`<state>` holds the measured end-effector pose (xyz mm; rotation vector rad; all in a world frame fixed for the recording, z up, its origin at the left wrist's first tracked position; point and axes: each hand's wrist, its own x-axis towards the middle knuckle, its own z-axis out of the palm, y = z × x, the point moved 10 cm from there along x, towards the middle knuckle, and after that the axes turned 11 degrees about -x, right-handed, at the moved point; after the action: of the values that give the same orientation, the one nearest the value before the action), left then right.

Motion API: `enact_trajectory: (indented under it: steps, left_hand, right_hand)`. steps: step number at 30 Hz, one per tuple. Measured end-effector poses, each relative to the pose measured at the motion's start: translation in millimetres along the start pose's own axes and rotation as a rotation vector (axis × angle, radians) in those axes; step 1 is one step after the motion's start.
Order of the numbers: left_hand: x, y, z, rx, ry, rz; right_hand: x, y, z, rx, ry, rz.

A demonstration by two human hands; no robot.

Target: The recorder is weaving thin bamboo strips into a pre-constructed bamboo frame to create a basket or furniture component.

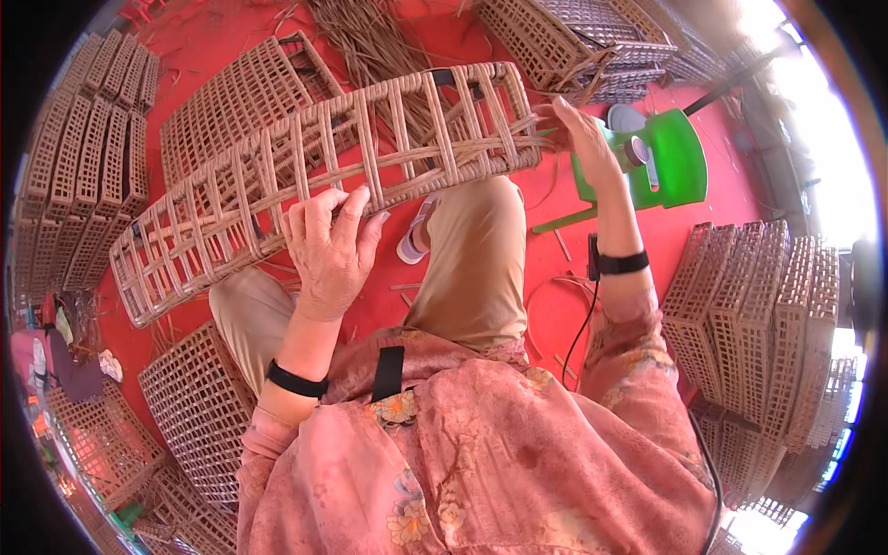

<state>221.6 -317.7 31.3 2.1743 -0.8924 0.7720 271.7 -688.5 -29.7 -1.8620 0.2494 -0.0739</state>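
A long, open woven rattan frame (372,165) lies slanted across my knees, its right end higher than its left. My left hand (328,245) grips the lower rim near the middle, fingertips and thumb on the canes. At the frame's right end, my right hand (587,143) is raised with bent fingers around a rattan strand that comes off the tightly wrapped corner. Those fingertips are partly hidden and blurred. Dark ties show on the upper rim.
Stacked woven panels (88,139) stand at the left, with more panels (749,324) at the right. Another woven panel (236,106) lies beyond the frame. Loose rattan strips (370,42) spread over the red floor (222,28). A green plastic stool (680,157) is beside my right hand.
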Motion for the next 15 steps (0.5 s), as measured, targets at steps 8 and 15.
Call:
enact_trajectory:
  steps: [8, 15]
  left_hand:
    - [-1, 1, -1, 0.016, 0.009, 0.003]
    - [0, 2, -1, 0.014, 0.019, 0.0]
  right_hand:
    - [-45, -27, -14, -0.442, -0.026, 0.015]
    - [-3, -113, -8, -0.778, -0.037, -0.363]
